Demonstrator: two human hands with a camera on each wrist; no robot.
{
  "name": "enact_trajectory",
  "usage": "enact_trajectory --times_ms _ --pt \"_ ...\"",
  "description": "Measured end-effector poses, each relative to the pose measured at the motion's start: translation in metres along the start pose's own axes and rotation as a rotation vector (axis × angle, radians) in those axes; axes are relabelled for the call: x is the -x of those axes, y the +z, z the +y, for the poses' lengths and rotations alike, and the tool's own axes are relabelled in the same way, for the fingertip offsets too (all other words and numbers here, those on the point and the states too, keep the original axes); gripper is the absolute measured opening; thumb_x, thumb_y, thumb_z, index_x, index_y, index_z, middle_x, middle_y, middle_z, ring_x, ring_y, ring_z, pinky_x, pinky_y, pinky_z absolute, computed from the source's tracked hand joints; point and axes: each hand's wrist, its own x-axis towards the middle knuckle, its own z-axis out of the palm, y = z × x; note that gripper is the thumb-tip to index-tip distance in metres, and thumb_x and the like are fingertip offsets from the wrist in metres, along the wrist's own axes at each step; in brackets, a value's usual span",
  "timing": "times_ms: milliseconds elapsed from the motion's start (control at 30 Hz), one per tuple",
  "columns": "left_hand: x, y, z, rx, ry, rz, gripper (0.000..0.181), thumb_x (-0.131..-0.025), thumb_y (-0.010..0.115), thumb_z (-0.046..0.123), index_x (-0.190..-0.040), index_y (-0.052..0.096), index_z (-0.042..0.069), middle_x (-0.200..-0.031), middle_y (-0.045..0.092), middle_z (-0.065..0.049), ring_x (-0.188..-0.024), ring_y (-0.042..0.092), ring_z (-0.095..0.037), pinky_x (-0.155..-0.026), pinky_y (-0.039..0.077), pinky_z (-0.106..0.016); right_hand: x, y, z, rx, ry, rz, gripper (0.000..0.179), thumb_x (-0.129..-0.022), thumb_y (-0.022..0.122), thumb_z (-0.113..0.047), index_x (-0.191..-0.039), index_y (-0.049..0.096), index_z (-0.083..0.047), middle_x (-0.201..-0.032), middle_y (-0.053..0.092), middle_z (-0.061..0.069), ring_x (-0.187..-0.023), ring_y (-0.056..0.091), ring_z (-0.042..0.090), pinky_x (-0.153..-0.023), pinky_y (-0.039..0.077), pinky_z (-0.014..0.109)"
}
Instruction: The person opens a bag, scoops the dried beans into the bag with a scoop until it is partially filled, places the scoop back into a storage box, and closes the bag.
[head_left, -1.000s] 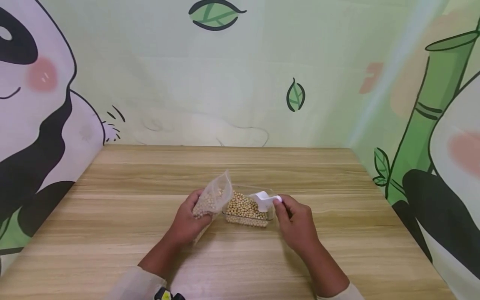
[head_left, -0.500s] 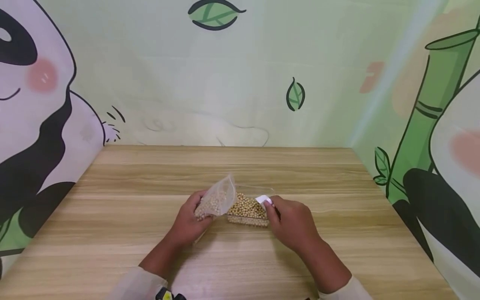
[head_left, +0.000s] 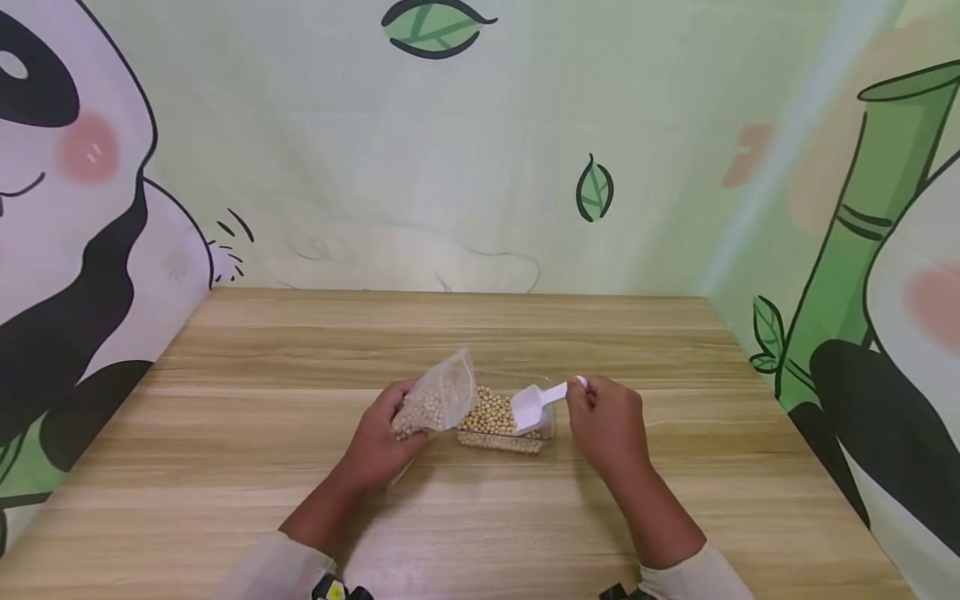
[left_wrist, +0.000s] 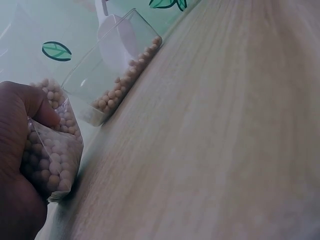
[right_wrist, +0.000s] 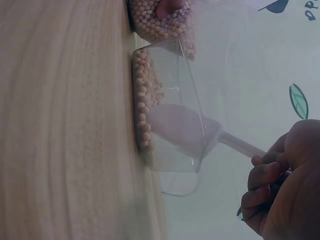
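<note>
My left hand (head_left: 382, 442) grips a clear plastic bag (head_left: 435, 400) of round, pale soybeans, its mouth tilted toward a clear box. That box (right_wrist: 187, 82) stands on the table with a layer of soybeans (head_left: 491, 412) in it. My right hand (head_left: 611, 421) pinches the handle end of a white scoop (head_left: 528, 407). The scoop slants down into the box, its tip at the beans in the right wrist view. In the left wrist view the bag (left_wrist: 57, 162) bulges with beans under my fingers, and the scoop (left_wrist: 117, 42) shows through the box wall.
The wood-grain table (head_left: 262, 375) reaches back to a wall (head_left: 337, 167) printed with leaves, pandas and bamboo. Side walls rise along the table's left and right edges. Dark straps (head_left: 333, 587) sit at the sleeves.
The scoop first turned over, its bowl dropping from view behind my right hand; now it points down left into the beans. My right hand went left, then back right. The bag shifted slightly right.
</note>
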Motion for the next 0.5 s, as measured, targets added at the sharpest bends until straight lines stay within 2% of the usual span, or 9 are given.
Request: enact_trajectory --times_ms 100,200,333,400,500 --pt "-0.0002 0.0006 0.0008 -0.005 -0.007 0.002 0.065 -0.086 0.081 -0.005 -0.147 0.058 0.001 -0.141 0.07 -0.02 -0.124 0.064 -0.026 -0.107 0.052 -0.036 -0.002 0.0013 0.0048 -0.026 0.081 -0.007 0.036 -0.103 0.061 -0.011 -0.068 0.062 -0.004 -0.053 0.037 -0.008 -0.051 0.032 0.009 -0.048 0.025 0.024" --pt "-0.0004 0.001 0.0004 -0.005 -0.009 0.001 0.065 -0.086 0.08 -0.005 -0.147 0.058 0.001 -0.14 0.07 -0.02 -0.123 0.064 -0.026 -0.106 0.052 -0.035 -0.0024 0.0018 0.0071 -0.085 0.196 -0.036 0.034 -0.105 0.06 -0.014 -0.082 0.076 0.005 -0.055 0.052 -0.004 -0.052 0.038 0.01 -0.048 0.03 0.025" --pt "-0.0004 0.0005 0.0008 -0.006 -0.003 0.0 0.065 -0.086 0.08 -0.005 -0.147 0.059 0.001 -0.141 0.07 -0.019 -0.124 0.064 -0.026 -0.107 0.052 -0.034 0.0 0.0035 0.0066 -0.194 0.366 -0.058 0.036 -0.105 0.059 -0.017 -0.098 0.081 0.011 -0.062 0.066 0.001 -0.055 0.048 0.01 -0.05 0.037 0.026" --pt "-0.0002 0.0003 0.0017 -0.002 -0.002 -0.001 0.064 -0.086 0.08 -0.006 -0.146 0.059 0.001 -0.141 0.07 -0.019 -0.124 0.064 -0.026 -0.107 0.052 -0.035 0.0016 0.0056 0.0069 -0.253 0.426 -0.063 0.036 -0.105 0.06 -0.018 -0.097 0.08 0.011 -0.061 0.064 -0.001 -0.056 0.05 0.009 -0.051 0.038 0.026" --pt "0.0003 0.0003 0.003 0.006 -0.011 -0.006 0.064 -0.086 0.079 -0.006 -0.146 0.059 0.002 -0.141 0.07 -0.019 -0.123 0.063 -0.025 -0.106 0.052 -0.034 0.0037 0.0099 0.008 -0.346 0.474 -0.077 0.037 -0.107 0.06 -0.017 -0.098 0.078 0.014 -0.057 0.058 -0.003 -0.056 0.049 0.009 -0.051 0.039 0.025"
